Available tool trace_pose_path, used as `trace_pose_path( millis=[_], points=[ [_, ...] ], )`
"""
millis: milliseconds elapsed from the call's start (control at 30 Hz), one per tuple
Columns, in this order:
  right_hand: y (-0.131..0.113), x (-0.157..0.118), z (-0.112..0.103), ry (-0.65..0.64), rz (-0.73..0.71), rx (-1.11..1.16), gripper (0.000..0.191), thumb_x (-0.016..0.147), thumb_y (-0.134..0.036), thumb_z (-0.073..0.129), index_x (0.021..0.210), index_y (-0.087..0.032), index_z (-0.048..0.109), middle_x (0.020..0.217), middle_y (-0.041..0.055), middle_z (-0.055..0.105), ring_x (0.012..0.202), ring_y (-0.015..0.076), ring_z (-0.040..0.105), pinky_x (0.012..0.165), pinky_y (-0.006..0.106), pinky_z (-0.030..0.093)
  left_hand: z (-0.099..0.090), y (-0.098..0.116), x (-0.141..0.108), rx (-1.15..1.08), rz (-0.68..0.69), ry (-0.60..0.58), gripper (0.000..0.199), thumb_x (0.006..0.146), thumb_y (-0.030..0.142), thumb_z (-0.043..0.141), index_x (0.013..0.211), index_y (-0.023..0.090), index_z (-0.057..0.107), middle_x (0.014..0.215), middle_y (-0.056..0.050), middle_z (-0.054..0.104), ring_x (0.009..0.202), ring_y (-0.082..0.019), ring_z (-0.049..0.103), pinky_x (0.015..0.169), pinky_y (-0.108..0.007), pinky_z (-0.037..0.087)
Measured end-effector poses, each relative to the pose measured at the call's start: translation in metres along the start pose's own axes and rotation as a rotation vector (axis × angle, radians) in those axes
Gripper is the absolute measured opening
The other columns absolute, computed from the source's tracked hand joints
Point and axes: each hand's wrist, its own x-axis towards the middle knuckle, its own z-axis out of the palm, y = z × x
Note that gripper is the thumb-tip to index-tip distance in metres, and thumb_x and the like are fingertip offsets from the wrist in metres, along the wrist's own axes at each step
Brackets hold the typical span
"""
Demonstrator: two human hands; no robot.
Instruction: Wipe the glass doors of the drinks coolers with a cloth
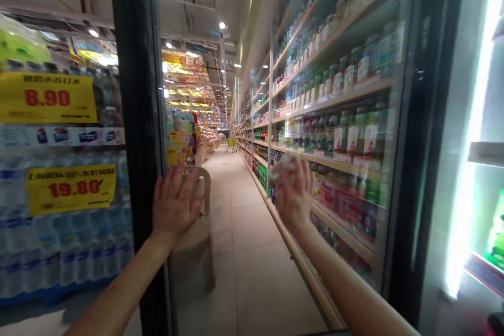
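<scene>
- Supermarket aisle (pixel 248 252), tiled, lined with shelving.
- Left hand (pixel 176 202): open flat, empty, palm on glass cooler door (pixel 244 283).
- Right hand (pixel 293 194): open, blurred, nothing seen held; glass contact unclear.
- Beyond: beige plastic chair (pixel 192 236) behind the glass; bottled drinks (pixel 346 136) right; packaged water bottles (pixel 59 236) left.

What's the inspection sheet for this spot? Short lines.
Surface: pale floor tiles along a supermarket aisle.
Job's things: left hand flat beside a black door frame; right hand, blurred, raised before a glass-fronted drinks cooler.
Clutter: beige plastic chair behind the left hand.
Grippers: both hands bare, fingers spread, nothing held.
Cables: nothing seen.
Surroundings: shrink-wrapped bottled water with yellow price tags at left.
</scene>
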Motion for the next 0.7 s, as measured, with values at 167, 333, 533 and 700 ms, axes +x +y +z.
trace_pose_path(
  millis=[167,333,533,700],
  points=[
    [-0.059,-0.022,0.005,-0.216,-0.505,0.169,0.036,0.083,-0.022,0.048,0.117,-0.031,0.057,0.144,-0.0032,0.039,0.139,0.0190,0.020,0.115,0.043,0.009,-0.001,-0.001,0.001,-0.017,0.033,-0.025,0.066,0.086,0.027,0.050,0.144,0.026,0.019,0.152,-0.008,0.020,0.140,-0.024,0.019,0.114,-0.044,0.017],
    [0.001,0.035,0.005,0.022,-0.033,0.032,0.038,0.084,-0.021,0.047,0.120,-0.024,0.056,0.145,0.0080,0.036,0.139,0.0248,0.022,0.111,0.049,0.019,-0.005,-0.002,0.001,-0.087,0.038,-0.023,0.059,0.089,0.021,0.043,0.143,0.028,0.022,0.152,-0.007,0.020,0.140,-0.022,0.019,0.114,-0.043,0.017],
    [-0.065,-0.011,0.016,-0.068,-0.167,0.159,0.037,0.085,-0.016,0.044,0.119,-0.023,0.057,0.142,0.0054,0.042,0.140,0.0236,0.017,0.113,0.047,0.015,-0.009,-0.003,-0.002,-0.260,0.016,0.000,0.053,0.090,0.018,0.036,0.141,0.027,0.028,0.149,-0.005,0.029,0.138,-0.020,0.024,0.115,-0.043,0.017],
    [-0.123,-0.084,0.014,-0.294,-0.586,0.334,0.029,0.089,-0.026,0.046,0.116,-0.026,0.057,0.147,-0.0025,0.035,0.138,0.0191,0.023,0.116,0.044,0.008,-0.011,-0.009,0.001,-0.317,0.015,-0.012,0.050,0.091,0.021,0.032,0.141,0.024,0.029,0.146,-0.007,0.035,0.137,-0.021,0.027,0.114,-0.046,0.019]
  ],
)
